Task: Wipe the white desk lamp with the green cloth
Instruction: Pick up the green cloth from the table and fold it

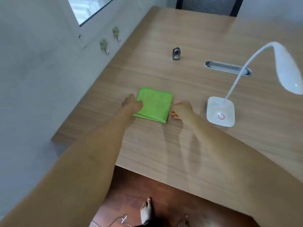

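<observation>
A folded green cloth [155,104] lies flat on the wooden desk [188,145]. My left hand [132,102] rests on the cloth's left edge, fingers over the fabric. My right hand [182,109] sits at the cloth's right edge, fingertips down on the desk and touching or almost touching the fold. The white desk lamp stands to the right: a square base [220,111] with a pink ring button, a thin curved neck, and a long head [287,68] hanging toward the frame's right edge.
A small grey metal stand [176,54] sits further back on the desk. A grey oval cable slot [227,68] is set in the desktop behind the lamp. A wall with two green hooks [104,45] runs along the left. A dark chair back [208,4] is at the far end.
</observation>
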`<state>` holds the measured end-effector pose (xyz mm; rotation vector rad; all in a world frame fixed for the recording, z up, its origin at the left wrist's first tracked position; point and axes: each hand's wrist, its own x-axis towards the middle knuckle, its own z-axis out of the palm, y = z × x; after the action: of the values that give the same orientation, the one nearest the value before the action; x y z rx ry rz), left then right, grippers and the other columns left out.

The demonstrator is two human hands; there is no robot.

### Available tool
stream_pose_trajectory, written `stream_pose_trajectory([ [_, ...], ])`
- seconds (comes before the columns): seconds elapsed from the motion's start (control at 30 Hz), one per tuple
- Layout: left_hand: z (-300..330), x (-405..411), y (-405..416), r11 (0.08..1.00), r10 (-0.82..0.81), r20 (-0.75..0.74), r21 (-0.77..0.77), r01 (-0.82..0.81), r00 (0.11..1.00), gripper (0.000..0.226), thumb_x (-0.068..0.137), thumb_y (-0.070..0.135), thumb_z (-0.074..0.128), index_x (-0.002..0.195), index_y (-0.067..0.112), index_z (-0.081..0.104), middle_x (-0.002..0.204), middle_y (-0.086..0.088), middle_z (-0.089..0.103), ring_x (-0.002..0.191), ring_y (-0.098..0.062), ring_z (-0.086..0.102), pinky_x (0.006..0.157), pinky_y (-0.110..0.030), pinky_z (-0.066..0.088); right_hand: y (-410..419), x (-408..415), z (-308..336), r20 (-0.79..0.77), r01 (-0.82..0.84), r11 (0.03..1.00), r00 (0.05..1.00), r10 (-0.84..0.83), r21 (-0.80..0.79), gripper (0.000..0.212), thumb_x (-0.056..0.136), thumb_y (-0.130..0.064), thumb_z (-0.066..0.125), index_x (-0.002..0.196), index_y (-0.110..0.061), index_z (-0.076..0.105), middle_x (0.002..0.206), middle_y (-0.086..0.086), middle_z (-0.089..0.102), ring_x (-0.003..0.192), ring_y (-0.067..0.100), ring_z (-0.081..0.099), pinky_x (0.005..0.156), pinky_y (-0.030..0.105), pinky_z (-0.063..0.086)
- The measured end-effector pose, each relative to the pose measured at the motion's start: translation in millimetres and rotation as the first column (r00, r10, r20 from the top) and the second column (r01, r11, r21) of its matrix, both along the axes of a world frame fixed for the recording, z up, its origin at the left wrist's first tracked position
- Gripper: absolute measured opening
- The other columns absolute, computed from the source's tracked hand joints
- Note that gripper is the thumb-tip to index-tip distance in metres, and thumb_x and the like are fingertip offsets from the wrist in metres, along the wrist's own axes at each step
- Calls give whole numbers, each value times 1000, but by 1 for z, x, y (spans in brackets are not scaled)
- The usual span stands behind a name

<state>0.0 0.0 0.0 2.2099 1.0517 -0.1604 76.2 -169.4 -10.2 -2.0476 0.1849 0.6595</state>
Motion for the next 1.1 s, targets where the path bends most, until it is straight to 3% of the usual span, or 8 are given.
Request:
stream_pose_trajectory([
  [0.2,7,5,-3,964,170,46,-214,-156,984,53,85,24,61,127,-7,51,130,-20,59,117,-32,59,88,-32,48,13,1,2,-138,108,993,985,-100,47,7,77,-5,63,76,-4,57,73,11,55,52,16,46,42,25,33],
  [0.3,3,5,2,887,293,78,-393,-241,953,54,81,16,64,127,-7,50,127,-21,61,110,-33,63,87,-37,53,11,-1,8,-181,128,985,978,-106,117,17,79,-1,60,66,-6,51,64,6,49,56,16,45,49,27,40],
  [0.47,14,2,-15,790,286,66,-580,-197,956,40,89,3,55,127,-8,49,128,-22,59,114,-33,60,81,-37,47,-4,-6,13,-260,193,953,957,-131,233,22,84,2,55,106,1,57,94,13,63,82,27,61,82,40,54],
  [0.63,31,-1,-28,694,259,52,-704,-148,965,40,91,5,50,130,-3,48,89,-10,62,75,-20,59,81,-39,50,-32,-7,30,-211,214,928,965,-153,305,17,82,4,53,97,-2,58,89,14,62,70,24,61,66,36,54],
  [0.77,50,0,-48,701,230,97,-707,-96,968,32,89,2,53,122,0,55,78,-6,60,66,-15,57,46,-21,53,-60,-8,49,-74,183,906,983,-168,381,36,80,8,46,100,-21,41,95,7,55,74,22,56,58,29,48],
  [0.9,67,1,-68,699,195,172,-715,-14,965,38,84,-10,53,113,15,48,79,-12,58,51,-14,56,32,-15,46,-91,-9,60,-34,31,925,999,-20,378,50,78,13,40,117,-16,54,99,7,56,85,22,54,63,28,45],
  [1.0,75,4,-79,743,80,216,-664,87,973,68,77,-18,54,127,25,40,83,-9,56,67,-19,57,43,-19,51,-113,-12,66,56,-104,958,994,92,267,54,79,12,47,128,-11,49,102,10,55,92,21,54,66,20,52],
  [1.1,76,8,-89,799,-153,206,-550,244,967,70,73,-17,59,133,19,49,102,-10,57,92,-24,56,71,-28,49,-130,-14,71,245,-246,969,940,239,-1,56,74,7,57,129,-6,50,111,15,58,104,28,56,90,33,48],
])
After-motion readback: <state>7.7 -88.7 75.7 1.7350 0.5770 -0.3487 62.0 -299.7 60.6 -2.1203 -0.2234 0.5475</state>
